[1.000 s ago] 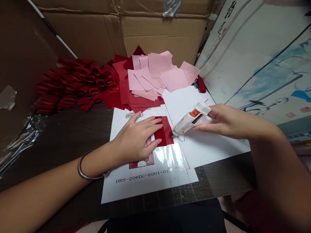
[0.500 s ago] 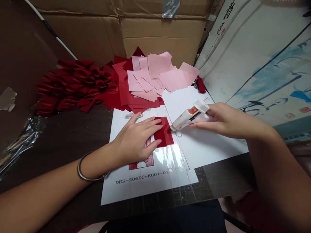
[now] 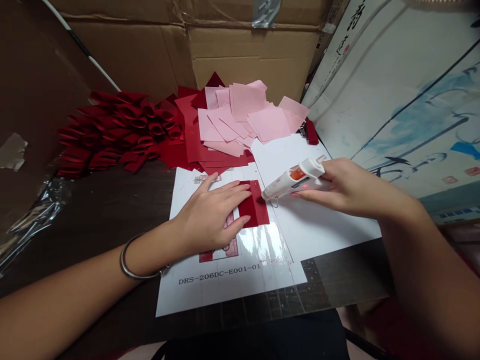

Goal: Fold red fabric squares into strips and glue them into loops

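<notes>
Brown cardboard [image 3: 251, 57] stands like a wall behind a dark table [image 3: 112, 210]. On the right, a big white board with blue paint marks [image 3: 408, 120] leans beside the table. A white paper sheet under clear plastic [image 3: 228, 295] lies on the table, and it has the words DRS-206DC-E001-01 printed on it. Another white sheet [image 3: 330, 220] lies next to it.

Behind the sheets, a heap of pink squares [image 3: 247, 117] sits on top of flat red squares [image 3: 191, 145]. To the left, lots of folded red strips [image 3: 120, 125] lie in rows.

A small red cloth piece [image 3: 253, 202] lies on the plastic-covered sheet. The left hand [image 3: 206, 215] presses down on it, with the fingers open and flat and the fingertips on the red cloth. A shiny bangle [image 3: 131, 265] sits on that wrist. The right hand [image 3: 348, 187] is just beside it, with its fingers closed around a white glue gun [image 3: 294, 180]. The gun lies on its side, and its tip is right at the edge of the red cloth piece. A tiny red light glows on the gun.
</notes>
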A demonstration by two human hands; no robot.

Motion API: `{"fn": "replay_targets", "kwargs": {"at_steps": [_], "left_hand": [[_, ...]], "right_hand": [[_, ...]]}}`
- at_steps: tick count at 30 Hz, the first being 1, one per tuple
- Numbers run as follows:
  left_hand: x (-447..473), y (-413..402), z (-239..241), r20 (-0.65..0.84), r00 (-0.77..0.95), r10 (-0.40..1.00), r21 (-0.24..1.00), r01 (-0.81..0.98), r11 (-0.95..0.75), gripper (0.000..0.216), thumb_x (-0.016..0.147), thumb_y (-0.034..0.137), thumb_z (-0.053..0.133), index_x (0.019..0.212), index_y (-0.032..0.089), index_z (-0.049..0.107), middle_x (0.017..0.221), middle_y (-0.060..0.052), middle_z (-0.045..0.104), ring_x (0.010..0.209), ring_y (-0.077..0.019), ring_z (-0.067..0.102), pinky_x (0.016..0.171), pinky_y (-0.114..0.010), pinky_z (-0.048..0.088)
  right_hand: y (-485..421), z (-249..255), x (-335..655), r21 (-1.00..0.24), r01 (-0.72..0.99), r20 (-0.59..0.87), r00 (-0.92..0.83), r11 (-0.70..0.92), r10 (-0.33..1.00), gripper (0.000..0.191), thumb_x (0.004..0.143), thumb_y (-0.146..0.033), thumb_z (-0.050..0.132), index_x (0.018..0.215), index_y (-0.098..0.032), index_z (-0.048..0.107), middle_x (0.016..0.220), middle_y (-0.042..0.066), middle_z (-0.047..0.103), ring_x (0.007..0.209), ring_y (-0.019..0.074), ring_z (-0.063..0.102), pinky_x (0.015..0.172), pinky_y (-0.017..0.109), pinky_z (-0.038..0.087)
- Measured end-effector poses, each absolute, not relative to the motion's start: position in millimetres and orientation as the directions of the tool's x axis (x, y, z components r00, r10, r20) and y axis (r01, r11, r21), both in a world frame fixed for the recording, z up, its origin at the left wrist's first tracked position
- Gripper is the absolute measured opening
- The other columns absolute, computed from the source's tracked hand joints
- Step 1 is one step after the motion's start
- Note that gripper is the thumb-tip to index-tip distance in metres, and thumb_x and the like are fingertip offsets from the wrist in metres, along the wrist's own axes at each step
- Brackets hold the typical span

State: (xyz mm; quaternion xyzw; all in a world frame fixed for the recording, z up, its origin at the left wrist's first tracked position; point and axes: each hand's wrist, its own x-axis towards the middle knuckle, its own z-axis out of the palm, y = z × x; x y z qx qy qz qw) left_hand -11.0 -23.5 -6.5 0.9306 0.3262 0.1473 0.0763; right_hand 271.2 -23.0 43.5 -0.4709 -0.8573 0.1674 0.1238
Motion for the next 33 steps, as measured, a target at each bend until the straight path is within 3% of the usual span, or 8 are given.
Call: {"fn": "replay_targets", "kwargs": {"at_steps": [11, 14, 19, 25, 28, 33], "left_hand": [[-11.7, -24.5, -4.8, 0.209, 0.739, 0.641, 0.222, 0.602, -0.767, 0.045, 0.091, 0.036, 0.051, 0.129, 0.011, 0.056, 0.134, -0.014, 0.061, 0.127, -0.0292, 0.055, 0.116, -0.057, 0.025], [-11.5, -24.1, -5.8, 0.211, 0.733, 0.647, 0.228, 0.607, -0.761, 0.047, 0.091, 0.037, 0.051, 0.13, 0.011, 0.054, 0.132, -0.013, 0.062, 0.126, -0.0289, 0.056, 0.116, -0.057, 0.025], [-12.1, -24.1, -8.1, 0.22, 0.729, 0.648, 0.243, 0.602, -0.76, 0.043, 0.091, 0.037, 0.051, 0.125, 0.012, 0.057, 0.133, -0.013, 0.062, 0.125, -0.0295, 0.057, 0.116, -0.059, 0.025], [-12.9, -23.3, -9.1, 0.237, 0.735, 0.636, 0.234, 0.592, -0.771, 0.042, 0.091, 0.037, 0.052, 0.124, 0.012, 0.057, 0.133, -0.013, 0.062, 0.127, -0.0291, 0.055, 0.116, -0.059, 0.025], [-12.7, -23.3, -9.0, 0.237, 0.734, 0.637, 0.233, 0.593, -0.771, 0.041, 0.091, 0.037, 0.052, 0.124, 0.012, 0.057, 0.134, -0.013, 0.061, 0.126, -0.0289, 0.056, 0.116, -0.059, 0.025], [-12.1, -23.9, -8.5, 0.232, 0.734, 0.639, 0.234, 0.595, -0.769, 0.042, 0.091, 0.037, 0.052, 0.124, 0.012, 0.057, 0.134, -0.013, 0.061, 0.126, -0.0287, 0.056, 0.116, -0.059, 0.025]], "right_hand": [[-23.1, 52.4, 271.4, -0.463, 0.759, 0.048, -0.495, 0.458, 0.868, 0.028, 0.087, -0.048, 0.061, 0.093, -0.022, 0.067, 0.078, 0.003, 0.066, 0.064, 0.0178, 0.055, 0.057, 0.032, 0.038], [-19.2, 50.3, 273.5, -0.51, 0.787, 0.104, -0.345, 0.347, 0.933, 0.029, 0.083, -0.051, 0.064, 0.091, -0.023, 0.069, 0.072, 0.002, 0.064, 0.061, 0.0178, 0.053, 0.054, 0.031, 0.035], [-6.5, 35.3, 276.2, -0.595, 0.792, 0.132, -0.074, 0.139, 0.989, 0.032, 0.078, -0.051, 0.069, 0.066, -0.022, 0.063, 0.054, 0.0, 0.052, 0.051, 0.0153, 0.046, 0.05, 0.03, 0.03], [9.1, 9.4, 278.5, -0.717, 0.697, 0.116, 0.121, -0.001, 0.986, 0.027, 0.072, -0.047, 0.073, 0.08, -0.021, 0.068, 0.067, 0.002, 0.059, 0.056, 0.0157, 0.047, 0.05, 0.03, 0.032], [10.4, 8.3, 276.6, -0.666, 0.742, 0.079, 0.168, -0.074, 0.983, 0.026, 0.071, -0.045, 0.073, 0.077, -0.02, 0.067, 0.066, 0.003, 0.059, 0.055, 0.0158, 0.049, 0.049, 0.03, 0.033], [2.7, 20.4, 282.8, -0.438, 0.898, 0.002, 0.057, -0.05, 0.998, 0.033, 0.072, -0.053, 0.071, 0.074, -0.021, 0.065, 0.065, 0.004, 0.062, 0.055, 0.0183, 0.054, 0.047, 0.031, 0.037]]}}
